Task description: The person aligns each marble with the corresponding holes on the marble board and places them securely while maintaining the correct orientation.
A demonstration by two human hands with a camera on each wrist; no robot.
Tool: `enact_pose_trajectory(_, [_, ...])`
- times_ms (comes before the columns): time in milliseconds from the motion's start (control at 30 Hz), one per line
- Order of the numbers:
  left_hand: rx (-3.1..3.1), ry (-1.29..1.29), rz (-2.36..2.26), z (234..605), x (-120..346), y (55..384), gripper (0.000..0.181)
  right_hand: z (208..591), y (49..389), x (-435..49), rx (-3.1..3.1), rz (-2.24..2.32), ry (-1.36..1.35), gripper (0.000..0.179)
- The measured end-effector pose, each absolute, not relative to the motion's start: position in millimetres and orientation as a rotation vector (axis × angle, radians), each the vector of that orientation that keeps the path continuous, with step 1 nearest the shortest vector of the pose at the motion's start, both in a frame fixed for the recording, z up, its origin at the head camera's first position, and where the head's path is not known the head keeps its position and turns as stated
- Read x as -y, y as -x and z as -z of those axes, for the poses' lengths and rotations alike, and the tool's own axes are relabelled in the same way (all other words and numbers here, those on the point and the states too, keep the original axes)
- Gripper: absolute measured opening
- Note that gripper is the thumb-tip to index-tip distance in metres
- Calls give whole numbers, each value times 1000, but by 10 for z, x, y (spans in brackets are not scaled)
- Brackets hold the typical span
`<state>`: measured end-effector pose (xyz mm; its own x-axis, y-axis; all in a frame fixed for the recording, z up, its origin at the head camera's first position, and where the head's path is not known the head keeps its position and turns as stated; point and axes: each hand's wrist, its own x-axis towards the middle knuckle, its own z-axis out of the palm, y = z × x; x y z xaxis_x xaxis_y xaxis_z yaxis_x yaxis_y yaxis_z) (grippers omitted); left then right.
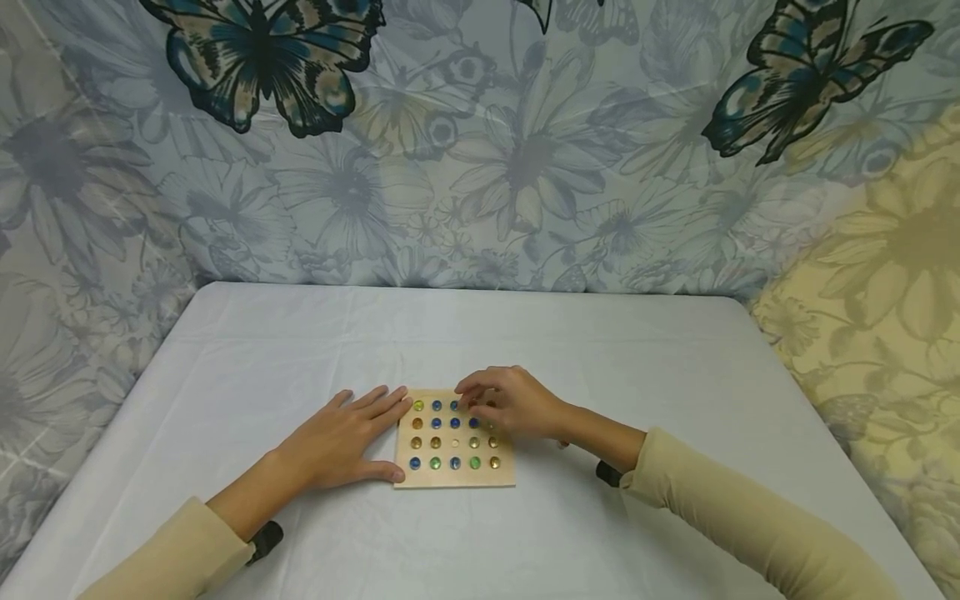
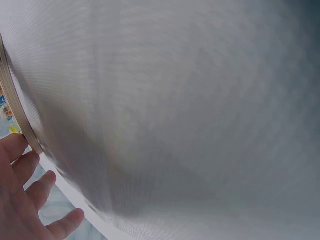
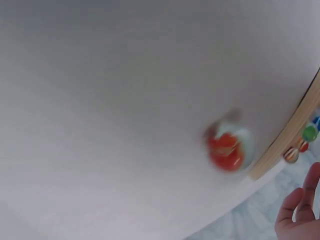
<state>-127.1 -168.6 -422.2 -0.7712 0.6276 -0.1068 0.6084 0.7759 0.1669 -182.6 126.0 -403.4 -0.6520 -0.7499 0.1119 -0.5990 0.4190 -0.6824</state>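
Note:
A flat wooden board (image 1: 465,479) lies on the white table, with blue, green, yellow and amber marbles (image 1: 455,423) set in rows of round holes. One spot in the third row (image 1: 455,443) looks pale like the wood. My left hand (image 1: 337,442) rests at the board's left side, fingers spread, thumb at the near corner and index fingertip by the far corner. Over the far right part hovers my right hand (image 1: 517,404), its fingers loosely bent and hiding some marbles. Off the board's right edge, a blurred red-and-clear marble (image 3: 227,152) shows in the right wrist view.
White cloth covers the table (image 1: 450,333). Beyond its back edge hangs a fabric backdrop (image 1: 480,183) printed with flowers and butterflies. Dark wrist devices (image 1: 266,540) show beneath both beige sleeves (image 1: 720,508).

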Motion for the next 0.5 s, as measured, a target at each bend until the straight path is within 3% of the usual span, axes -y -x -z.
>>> enact_pose_trajectory(500, [-2812, -983, -200, 4218, 1685, 1261, 100, 4066, 1698, -1928, -2576, 1001, 1048, 33])
